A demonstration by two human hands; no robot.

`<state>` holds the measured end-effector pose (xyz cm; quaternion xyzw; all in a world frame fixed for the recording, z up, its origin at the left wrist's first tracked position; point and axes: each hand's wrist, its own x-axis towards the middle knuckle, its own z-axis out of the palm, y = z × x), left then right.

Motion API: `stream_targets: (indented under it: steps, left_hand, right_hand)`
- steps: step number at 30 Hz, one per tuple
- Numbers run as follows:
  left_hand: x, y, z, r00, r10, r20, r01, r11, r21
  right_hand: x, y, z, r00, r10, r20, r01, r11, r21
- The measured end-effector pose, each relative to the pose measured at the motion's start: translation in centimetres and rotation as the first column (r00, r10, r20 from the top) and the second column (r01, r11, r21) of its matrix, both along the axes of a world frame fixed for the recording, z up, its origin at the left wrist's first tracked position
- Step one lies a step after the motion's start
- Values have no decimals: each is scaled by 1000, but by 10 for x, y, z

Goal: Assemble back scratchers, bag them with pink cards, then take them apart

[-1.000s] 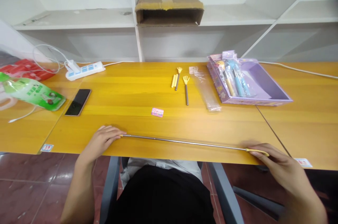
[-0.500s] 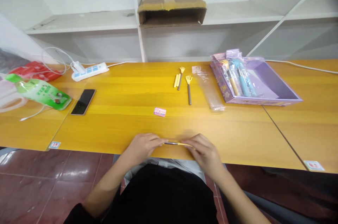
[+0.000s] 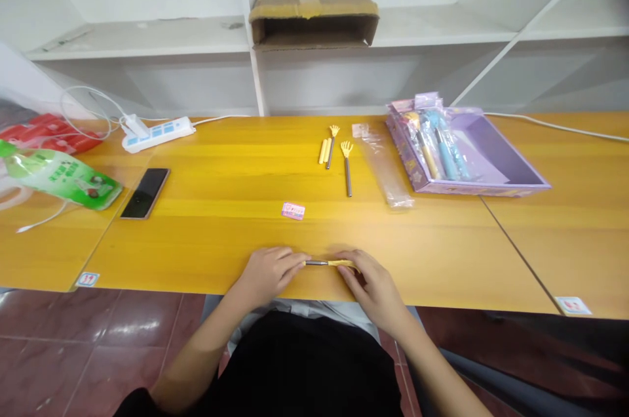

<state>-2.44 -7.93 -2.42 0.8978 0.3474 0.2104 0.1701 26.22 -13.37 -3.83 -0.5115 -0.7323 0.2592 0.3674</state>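
Now the back scratcher point(image 3: 316, 263), stretched long a second ago, looks fully collapsed near the front of the surface point(image 3: 196, 240). Left hand point(image 3: 270, 275) and right hand point(image 3: 372, 287) clamp their grip on opposite ends.

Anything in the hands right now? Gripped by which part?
Yes, a back scratcher. The right hand holds it by its yellow head; the left hand holds the opposite end, in its fingertips.
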Motion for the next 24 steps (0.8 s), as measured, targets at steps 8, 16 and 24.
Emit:
stream_targets:
  steps: [8,16,24]
  left_hand:
    - [-1,2,-2,999,-11,-41,12,999,30]
    - [1,2,-4,991,-24,-134,36,995,91]
    - [-36,6,11,983,-5,-182,13,999,46]
  right_hand:
    - [1,-2,-3,1000,-12,11,12,998,-61]
    - [-3,-1,1,999,-48,12,49,994,-102]
    - [46,-1,18,986,-140,-92,113,961,-252]
